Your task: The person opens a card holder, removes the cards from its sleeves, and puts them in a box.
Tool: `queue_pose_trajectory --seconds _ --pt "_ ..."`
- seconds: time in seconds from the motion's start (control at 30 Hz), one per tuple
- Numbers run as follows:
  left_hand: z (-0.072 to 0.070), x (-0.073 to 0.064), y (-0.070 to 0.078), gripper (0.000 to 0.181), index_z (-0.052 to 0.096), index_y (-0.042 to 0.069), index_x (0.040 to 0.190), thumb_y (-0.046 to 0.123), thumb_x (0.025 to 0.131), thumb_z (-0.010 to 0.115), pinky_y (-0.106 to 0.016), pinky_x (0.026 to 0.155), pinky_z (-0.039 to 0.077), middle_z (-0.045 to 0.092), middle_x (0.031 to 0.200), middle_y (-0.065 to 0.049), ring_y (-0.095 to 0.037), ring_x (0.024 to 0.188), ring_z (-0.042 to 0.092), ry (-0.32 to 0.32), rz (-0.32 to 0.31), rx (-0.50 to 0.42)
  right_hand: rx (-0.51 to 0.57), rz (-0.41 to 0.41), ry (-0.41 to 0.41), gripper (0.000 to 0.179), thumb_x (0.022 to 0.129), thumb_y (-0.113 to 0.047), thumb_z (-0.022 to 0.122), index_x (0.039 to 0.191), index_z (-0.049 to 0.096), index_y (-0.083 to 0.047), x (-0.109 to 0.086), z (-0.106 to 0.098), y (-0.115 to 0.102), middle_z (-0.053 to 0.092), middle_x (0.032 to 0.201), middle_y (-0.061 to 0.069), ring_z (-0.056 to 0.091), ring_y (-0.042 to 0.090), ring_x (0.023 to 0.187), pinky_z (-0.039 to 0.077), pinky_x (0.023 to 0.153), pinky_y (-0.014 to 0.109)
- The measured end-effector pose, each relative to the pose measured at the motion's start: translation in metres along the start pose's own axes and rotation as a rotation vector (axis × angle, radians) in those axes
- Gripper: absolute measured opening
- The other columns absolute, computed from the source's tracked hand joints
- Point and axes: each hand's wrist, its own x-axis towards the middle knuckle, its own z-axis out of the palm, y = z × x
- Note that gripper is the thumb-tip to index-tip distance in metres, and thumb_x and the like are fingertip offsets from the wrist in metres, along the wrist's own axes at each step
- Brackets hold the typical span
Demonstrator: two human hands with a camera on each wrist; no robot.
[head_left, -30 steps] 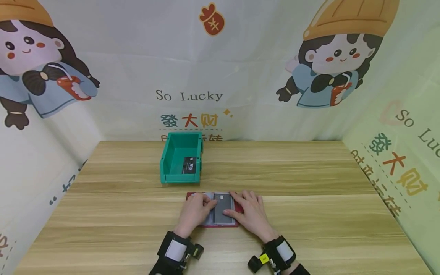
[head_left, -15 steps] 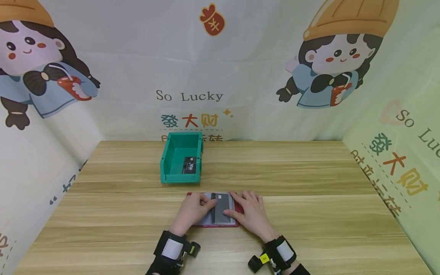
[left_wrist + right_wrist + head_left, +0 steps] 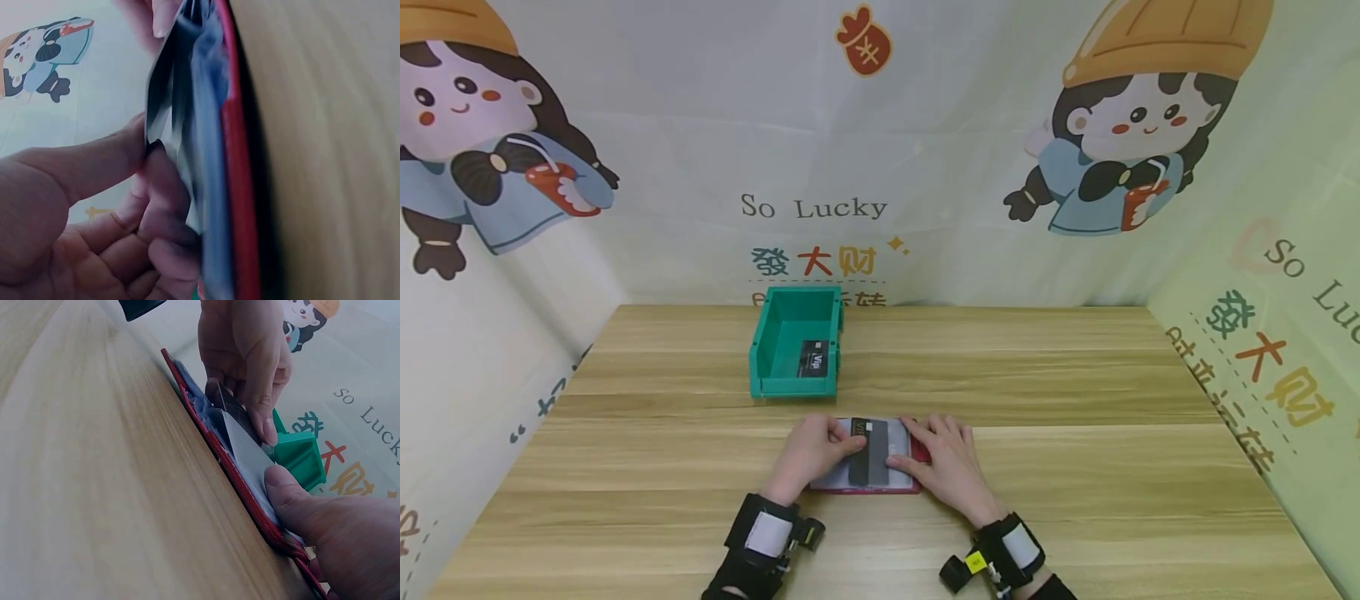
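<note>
A red card holder [image 3: 898, 477] with clear plastic sleeves lies spread on the table. My left hand [image 3: 808, 454] pinches the left edge of a dark card [image 3: 868, 462] between thumb and fingers. The card's black strip with gold lettering is uncovered, while its other part looks grey under the plastic. In the left wrist view, the card [image 3: 159, 94] bends up away from the stacked sleeves. My right hand [image 3: 951, 467] rests on the holder's right side, fingers spread over its far corner. Its thumb [image 3: 284, 487] presses on the sleeve.
Behind the holder stands a green open bin [image 3: 793, 387], a black card [image 3: 813, 358] marked "Vip" lying in it. The wooden table [image 3: 1075, 375] is bounded by printed cloth [image 3: 955, 167] at the back and sides.
My left hand has moved left, drawing the card partly out of its sleeve, so the black strip with lettering now shows. My right hand has stayed in place.
</note>
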Motion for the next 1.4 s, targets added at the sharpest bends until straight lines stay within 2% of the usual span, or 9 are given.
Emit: queue_pose_trajectory --seconds 0.2,0.4,0.6,0.73,0.97,1.1,1.3,1.4 --pt "-0.011 0.001 -0.006 0.022 0.073 -0.002 0.085 0.018 0.093 0.081 -0.026 0.059 0.044 0.07 0.074 -0.006 -0.016 0.066 0.058 -0.01 -0.063 -0.068 0.002 0.001 -0.002 0.064 0.09 -0.042 0.082 0.141 0.066 -0.007 0.0 0.0 0.0 0.057 0.098 0.002 0.042 0.017 0.092 0.026 0.084 0.037" --pt "-0.023 0.003 -0.013 0.018 0.075 -0.005 0.093 0.012 0.095 0.078 -0.025 0.058 0.048 0.075 0.074 -0.01 -0.013 0.06 0.061 0.01 -0.067 -0.14 0.013 0.005 -0.007 0.065 0.089 -0.042 0.082 0.141 0.066 -0.007 0.0 0.0 -0.001 0.055 0.096 0.001 0.041 0.017 0.092 0.025 0.084 0.037" --pt "-0.034 0.008 -0.017 0.017 0.072 -0.009 0.101 0.007 0.098 0.072 -0.024 0.057 0.05 0.074 0.076 -0.012 -0.013 0.058 0.061 0.064 -0.022 -0.19 0.01 -0.003 0.001 0.065 0.089 -0.042 0.082 0.141 0.066 -0.007 0.0 0.0 -0.001 0.056 0.097 0.001 0.042 0.017 0.092 0.025 0.084 0.036" --pt "-0.041 0.011 -0.018 0.018 0.069 -0.012 0.108 0.005 0.101 0.067 -0.023 0.057 0.046 0.073 0.079 -0.013 -0.012 0.061 0.058 0.09 0.002 -0.231 0.01 -0.008 0.009 0.064 0.089 -0.042 0.082 0.14 0.067 -0.007 -0.001 0.0 -0.001 0.056 0.097 0.001 0.041 0.017 0.091 0.024 0.083 0.036" --pt "-0.057 0.021 -0.018 0.024 0.062 -0.018 0.118 0.001 0.103 0.061 -0.02 0.055 0.04 0.066 0.074 -0.006 -0.006 0.06 0.051 0.165 0.042 -0.318 0.008 -0.014 0.014 0.063 0.089 -0.043 0.082 0.14 0.068 -0.007 -0.001 0.0 -0.001 0.056 0.095 0.0 0.04 0.016 0.09 0.024 0.083 0.036" --pt "-0.069 0.03 -0.017 0.026 0.063 -0.017 0.121 0.004 0.105 0.06 -0.022 0.055 0.037 0.062 0.076 -0.007 -0.008 0.062 0.048 0.246 0.042 -0.282 0.007 -0.014 0.012 0.063 0.089 -0.042 0.082 0.14 0.068 -0.007 -0.001 0.0 0.0 0.055 0.095 0.001 0.04 0.016 0.09 0.024 0.083 0.036" --pt "-0.075 0.047 -0.013 0.029 0.067 -0.013 0.123 0.009 0.106 0.06 -0.025 0.058 0.037 0.065 0.085 -0.02 -0.02 0.067 0.052 0.413 0.058 -0.099 0.01 -0.01 0.01 0.063 0.09 -0.043 0.081 0.14 0.068 -0.007 -0.001 0.0 0.0 0.057 0.097 0.001 0.041 0.016 0.09 0.024 0.083 0.036" --pt "-0.076 0.055 -0.009 0.03 0.066 -0.014 0.125 0.009 0.106 0.06 -0.028 0.061 0.038 0.068 0.09 -0.025 -0.029 0.073 0.057 0.454 0.074 -0.029 0.009 -0.012 0.012 0.063 0.09 -0.044 0.081 0.14 0.068 -0.008 -0.001 0.001 0.0 0.056 0.096 0.0 0.041 0.016 0.091 0.024 0.083 0.036"
